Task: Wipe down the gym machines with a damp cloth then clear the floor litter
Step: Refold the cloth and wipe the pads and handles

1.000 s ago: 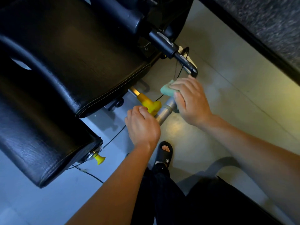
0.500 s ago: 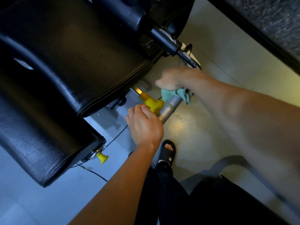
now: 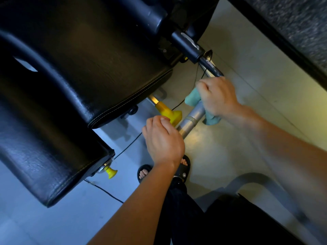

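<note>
While the left hand [image 3: 163, 140] curls around the near end of the silver bar [image 3: 192, 117], the right hand [image 3: 218, 96] clutches the teal cloth [image 3: 192, 97] around it farther along; the bar slants away up-right.

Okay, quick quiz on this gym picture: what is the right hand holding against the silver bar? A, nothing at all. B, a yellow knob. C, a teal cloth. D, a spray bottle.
C: the right hand is curled round a teal cloth wrapped about the silver bar, with cloth showing on both sides of the bar; the left hand grips the bar lower down, beside the yellow knob.
</note>
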